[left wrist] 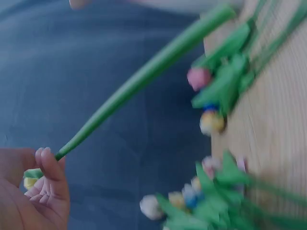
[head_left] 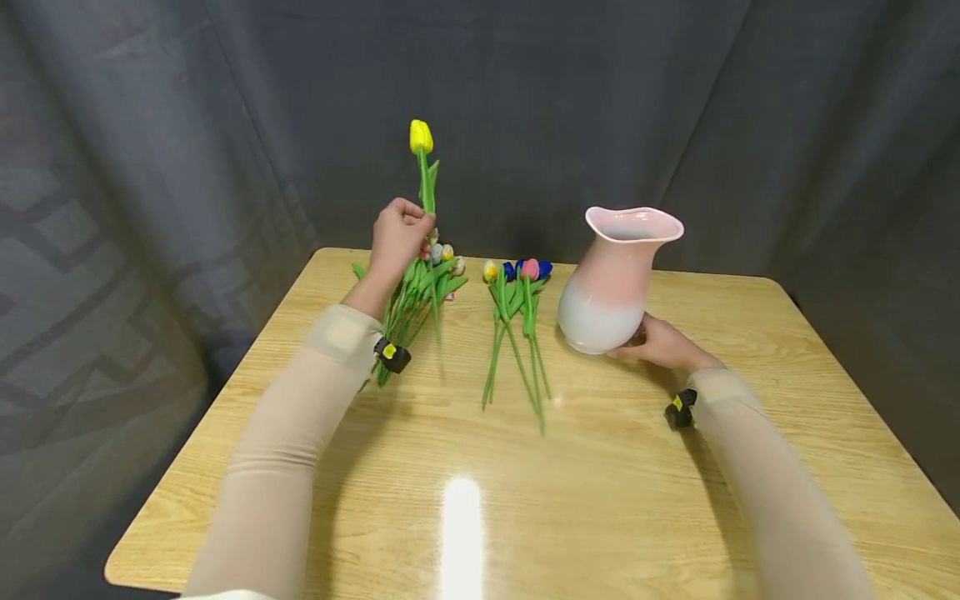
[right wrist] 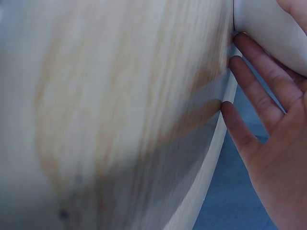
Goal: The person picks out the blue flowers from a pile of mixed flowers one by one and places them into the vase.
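Note:
My left hand pinches a yellow tulip by its stem between thumb and fingertips, bloom upward. In the left wrist view its green stem runs up and to the right from the left hand. My right hand holds the lower side of a pink and white vase with a wavy rim. The right wrist view has the fingers of the right hand spread beside the white base of the vase, fingertips at the table surface.
Below the left hand lies a bunch of tulips with mixed blooms. A smaller group of tulips, with yellow, blue and pink blooms, lies left of the vase. The wooden table ends at a dark curtain.

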Demonstrator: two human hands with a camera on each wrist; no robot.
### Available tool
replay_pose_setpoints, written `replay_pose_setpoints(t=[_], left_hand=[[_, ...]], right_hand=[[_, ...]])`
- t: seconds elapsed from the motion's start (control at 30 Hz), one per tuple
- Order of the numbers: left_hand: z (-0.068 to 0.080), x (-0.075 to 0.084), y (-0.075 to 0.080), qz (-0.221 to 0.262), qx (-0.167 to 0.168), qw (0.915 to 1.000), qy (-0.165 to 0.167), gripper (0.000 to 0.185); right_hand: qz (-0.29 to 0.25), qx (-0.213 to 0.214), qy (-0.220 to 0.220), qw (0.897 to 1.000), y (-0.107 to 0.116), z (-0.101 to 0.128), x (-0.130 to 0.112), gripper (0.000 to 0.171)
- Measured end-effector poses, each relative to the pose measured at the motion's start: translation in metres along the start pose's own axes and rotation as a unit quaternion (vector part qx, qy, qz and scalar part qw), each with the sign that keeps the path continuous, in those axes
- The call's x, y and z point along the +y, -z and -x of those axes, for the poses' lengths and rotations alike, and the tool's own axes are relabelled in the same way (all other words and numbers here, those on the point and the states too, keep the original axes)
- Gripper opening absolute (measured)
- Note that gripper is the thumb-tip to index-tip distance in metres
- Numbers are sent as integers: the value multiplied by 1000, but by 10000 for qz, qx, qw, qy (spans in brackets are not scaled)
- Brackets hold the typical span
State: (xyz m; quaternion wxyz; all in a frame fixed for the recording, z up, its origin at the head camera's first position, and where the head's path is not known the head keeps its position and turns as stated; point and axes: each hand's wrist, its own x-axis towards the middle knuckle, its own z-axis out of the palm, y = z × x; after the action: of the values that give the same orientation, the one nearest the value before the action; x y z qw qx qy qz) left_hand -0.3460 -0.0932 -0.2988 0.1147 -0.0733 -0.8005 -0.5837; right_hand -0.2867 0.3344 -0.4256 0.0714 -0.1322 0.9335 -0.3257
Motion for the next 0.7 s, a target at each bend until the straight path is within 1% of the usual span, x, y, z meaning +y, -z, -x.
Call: replay_pose_setpoints(t=[0.03,0.1,0.17,0.23,0.33,0.4,0.5,0.6,0.7], left_hand=[[-2,-3,5,-249,106,9996,32,15],[-7,-13,13,-812,234,9963,124,19],[-9,-25,19,-1332,291,9904,234,20],[-9,-40,23,-1719,252,9841,382,21],[-6,-61,26,-2059,122,9765,631,23],[-3,-73,27,-2168,16,9733,755,25],[0,-86,25,-2384,-87,9683,743,32],[0,-94,23,-2624,-178,9625,658,40],[-2,-102,21,-2835,-334,9559,686,44]], right_hand=[[-14,-1,10,10000,0,0,0,81],[-26,7,33,10000,0,0,0,81],[-41,18,53,10000,0,0,1,80],[-55,26,82,9999,-1,0,1,80],[-47,35,98,9999,-2,0,2,80],[-39,33,117,9999,-2,0,2,79],[-52,40,119,9999,-2,0,2,79],[-72,51,69,9999,-3,1,2,80],[-66,39,61,10000,-3,0,1,81]])
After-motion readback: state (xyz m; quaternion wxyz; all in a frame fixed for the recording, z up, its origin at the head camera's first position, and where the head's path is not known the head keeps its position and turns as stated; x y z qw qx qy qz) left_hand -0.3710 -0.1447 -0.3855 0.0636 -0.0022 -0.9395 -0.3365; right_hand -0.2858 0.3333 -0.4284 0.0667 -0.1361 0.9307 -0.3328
